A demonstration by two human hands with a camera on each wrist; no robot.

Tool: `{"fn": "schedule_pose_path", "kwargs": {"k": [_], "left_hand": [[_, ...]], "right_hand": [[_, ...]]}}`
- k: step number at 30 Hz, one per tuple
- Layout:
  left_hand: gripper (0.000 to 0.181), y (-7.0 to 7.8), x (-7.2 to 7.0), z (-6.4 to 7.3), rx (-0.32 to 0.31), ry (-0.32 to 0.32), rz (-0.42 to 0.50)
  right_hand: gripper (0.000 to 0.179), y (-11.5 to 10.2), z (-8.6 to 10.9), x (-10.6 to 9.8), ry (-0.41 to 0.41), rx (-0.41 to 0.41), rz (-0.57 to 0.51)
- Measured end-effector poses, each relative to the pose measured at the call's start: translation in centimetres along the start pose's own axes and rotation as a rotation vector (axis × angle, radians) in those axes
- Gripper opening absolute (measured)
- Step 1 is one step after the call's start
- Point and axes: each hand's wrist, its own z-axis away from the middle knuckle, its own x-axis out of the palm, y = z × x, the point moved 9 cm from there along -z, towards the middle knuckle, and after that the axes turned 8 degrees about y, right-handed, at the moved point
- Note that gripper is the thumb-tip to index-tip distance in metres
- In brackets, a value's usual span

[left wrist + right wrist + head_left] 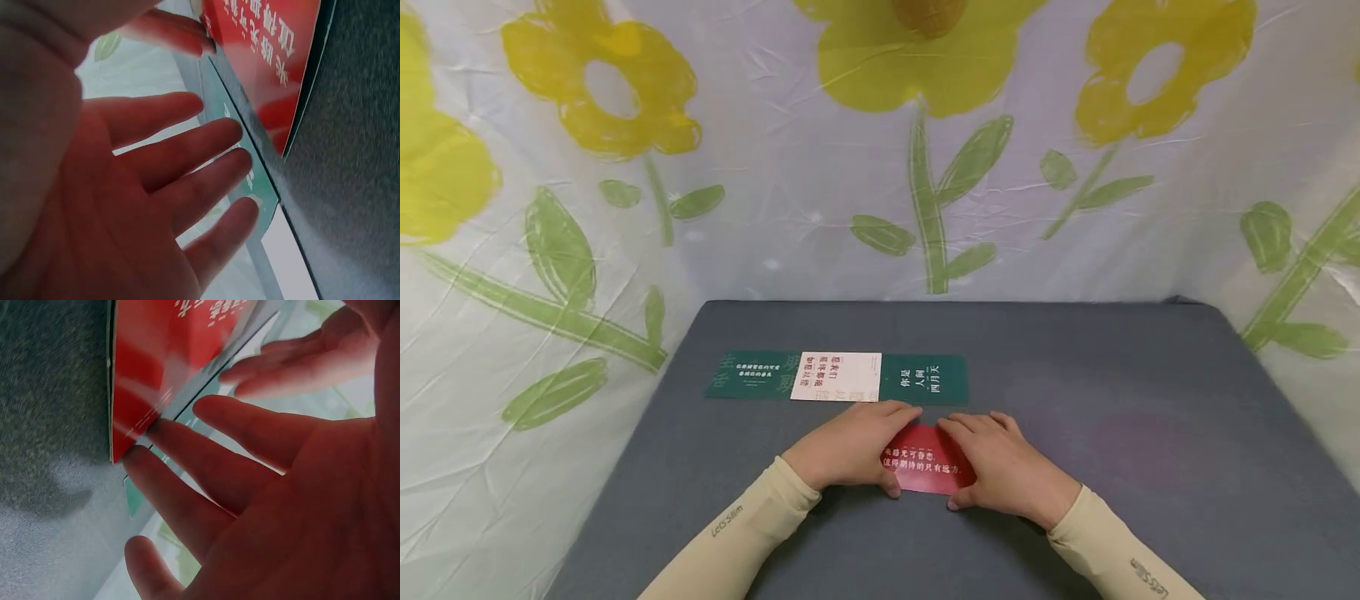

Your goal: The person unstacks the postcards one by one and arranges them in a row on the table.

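Note:
A red card with white printed characters lies on the grey table between both hands. In the left wrist view a dark layer shows beneath its edge. My left hand is at the card's left end, fingers extended and spread, with a gap between them and the card. At the right end is my right hand, its long fingers loosely extended. Two of its fingertips are right at the card's edge in the right wrist view. Both thumbs are near the card's front edge.
Beyond the hands, a left green card, a white card and a right green card lie in a row. The grey tabletop extends to the right. A flower-printed cloth hangs behind and beside it.

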Motion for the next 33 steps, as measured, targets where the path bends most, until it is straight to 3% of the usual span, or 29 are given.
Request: {"fn": "schedule_pose_path", "kwargs": {"k": [12,20,33], "left_hand": [[0.101,0.3,0.38,0.2,0.004,-0.006,-0.027],[0.094,0.52,0.45,-0.18,0.047,0.001,-0.057],[0.095,0.39,0.19,-0.55,0.047,0.003,0.006]], "right_hand": [[0.092,-0.4,-0.29,-0.08,0.028,-0.005,0.026],[0.091,-0.39,-0.22,-0.16,0.037,-0.015,0.033],[0.09,0.24,-0.23,-0.58,0.027,-0.006,0.007]]}}
